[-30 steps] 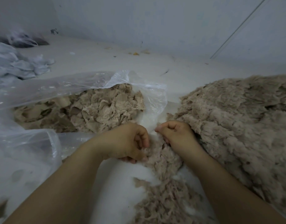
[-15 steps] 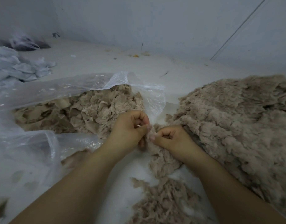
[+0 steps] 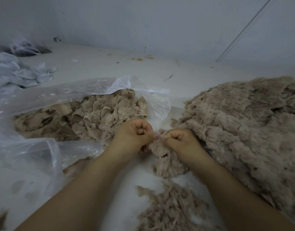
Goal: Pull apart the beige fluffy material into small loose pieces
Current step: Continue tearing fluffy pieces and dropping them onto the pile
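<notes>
Pale grey walls are seen behind a whitish floor (image 3: 96, 67), and a thin dark line is drawn diagonally across the wall at two o'clock. Small crumbs of debris (image 3: 139, 59) are scattered where the floor meets the wall at twelve o'clock.

At the centre, a clump of beige fluffy material (image 3: 161, 149) is held between both hands. It is pinched by the left hand (image 3: 135, 135) with the fingers curled into the palm and the thumb pressed against the fibres. It is pinched in the same way by the right hand (image 3: 181, 140), whose knuckles are turned upward. The thumb tips of the two hands are nearly touching over the top edge of the clump, and the lower part of the clump hangs down to the floor between the wrists.

A large mound of the same material (image 3: 243, 130) is spread from three to five o'clock, just beside the right hand. Loose shreds (image 3: 170, 209) are strewn at six o'clock between the forearms.

A clear plastic bag (image 3: 60, 95) is laid open from nine to eleven o'clock, and a pile of torn beige pieces (image 3: 86, 119) is contained in its mouth, just beyond the left hand. Crumpled pale blue-grey sheets (image 3: 18, 72) are heaped at ten o'clock, well apart from the hands.
</notes>
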